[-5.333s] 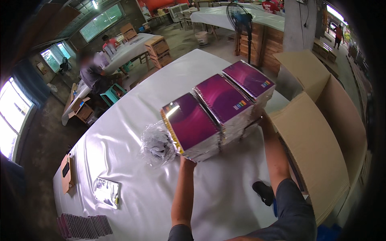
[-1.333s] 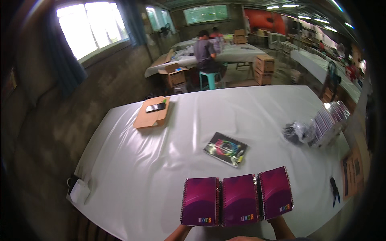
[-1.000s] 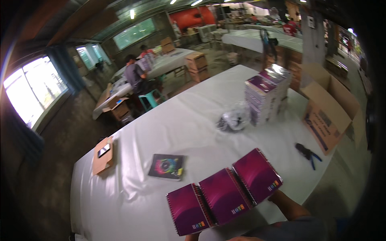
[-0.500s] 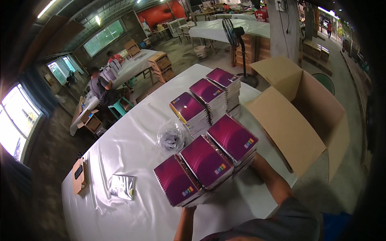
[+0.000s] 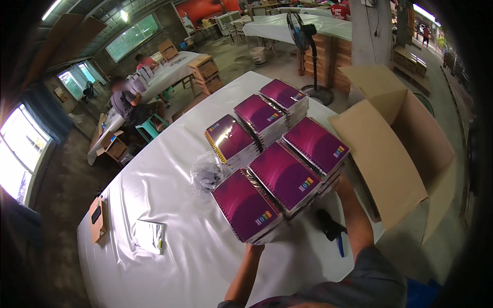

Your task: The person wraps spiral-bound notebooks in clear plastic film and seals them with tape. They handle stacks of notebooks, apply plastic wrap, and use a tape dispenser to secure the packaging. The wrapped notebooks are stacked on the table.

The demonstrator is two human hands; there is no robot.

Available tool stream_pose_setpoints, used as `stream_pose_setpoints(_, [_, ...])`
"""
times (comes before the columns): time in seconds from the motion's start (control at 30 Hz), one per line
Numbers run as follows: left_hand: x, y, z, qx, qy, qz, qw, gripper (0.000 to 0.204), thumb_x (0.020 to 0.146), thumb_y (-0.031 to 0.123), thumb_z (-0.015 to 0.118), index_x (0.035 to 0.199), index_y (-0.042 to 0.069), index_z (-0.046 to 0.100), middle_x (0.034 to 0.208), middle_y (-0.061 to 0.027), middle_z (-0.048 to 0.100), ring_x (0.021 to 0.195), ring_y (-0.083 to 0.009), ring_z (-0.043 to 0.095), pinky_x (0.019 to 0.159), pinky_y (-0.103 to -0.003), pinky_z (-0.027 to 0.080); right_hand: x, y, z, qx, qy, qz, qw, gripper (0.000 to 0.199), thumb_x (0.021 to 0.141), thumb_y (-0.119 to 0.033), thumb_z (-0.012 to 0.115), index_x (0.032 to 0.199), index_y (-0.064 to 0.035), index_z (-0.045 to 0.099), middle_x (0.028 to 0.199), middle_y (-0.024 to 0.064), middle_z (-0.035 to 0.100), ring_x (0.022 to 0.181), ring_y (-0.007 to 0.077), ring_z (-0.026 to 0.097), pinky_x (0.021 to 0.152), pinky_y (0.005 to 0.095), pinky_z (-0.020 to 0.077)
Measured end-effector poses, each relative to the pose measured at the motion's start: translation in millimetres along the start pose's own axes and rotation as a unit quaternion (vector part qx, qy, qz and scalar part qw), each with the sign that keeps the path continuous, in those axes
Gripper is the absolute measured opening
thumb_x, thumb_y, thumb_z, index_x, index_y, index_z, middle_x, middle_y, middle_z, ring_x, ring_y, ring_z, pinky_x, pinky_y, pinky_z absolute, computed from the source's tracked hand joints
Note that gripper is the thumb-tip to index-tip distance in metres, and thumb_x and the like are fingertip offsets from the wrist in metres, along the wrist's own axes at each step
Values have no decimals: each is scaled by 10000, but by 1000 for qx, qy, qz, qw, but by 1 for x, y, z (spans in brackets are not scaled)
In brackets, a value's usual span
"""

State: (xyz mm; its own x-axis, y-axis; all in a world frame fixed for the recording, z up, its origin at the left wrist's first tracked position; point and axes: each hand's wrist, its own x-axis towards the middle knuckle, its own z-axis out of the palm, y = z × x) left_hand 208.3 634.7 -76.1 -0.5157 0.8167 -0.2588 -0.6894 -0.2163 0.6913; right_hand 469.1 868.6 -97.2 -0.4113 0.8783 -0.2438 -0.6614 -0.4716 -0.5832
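Observation:
Between my two hands I hold a row of three notebook stacks, the spiral notebooks (image 5: 283,172) having purple covers with colourful lettering. My left hand (image 5: 254,248) presses against the near left end, its fingers mostly hidden beneath the stacks. At the right end, my right hand (image 5: 343,184) grips the side, fingers partly out of sight. Just beyond stands a second row of similar purple notebooks (image 5: 257,114) on the white-covered table (image 5: 179,251). A black tool with a blue handle (image 5: 331,228) lies beside my right forearm.
An open cardboard box (image 5: 380,159) stands along the table's right side. Crumpled clear plastic (image 5: 208,173) sits left of the notebooks. Farther left are a silvery packet (image 5: 149,236) and a phone (image 5: 96,214) on cardboard. A fan (image 5: 310,56) stands behind; people sit at another table.
The held row has moved right and away from me, closer to the back row. The black tool with the blue handle has come into view below it.

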Motion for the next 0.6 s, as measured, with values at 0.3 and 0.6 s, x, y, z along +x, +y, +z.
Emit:
stream_pose_setpoints(0.3, [-12,0,-2,44,-10,31,998,653,876,573,434,1342,132,318,1308,-88,424,1188,-274,440,986,-443,395,-156,33,56,-558,216,-306,741,298,804,-40,533,1095,-55,593,1082,123,605,1065,279,554,879,365,437])
stream_pose_setpoints(0.6, [14,-12,-17,8,19,-13,1000,554,921,510,362,1310,116,389,1281,-88,481,1160,-277,471,976,-434,392,-281,-105,208,-751,215,-542,310,711,696,-254,720,1330,-160,414,1364,146,385,1150,320,479,935,481,382])
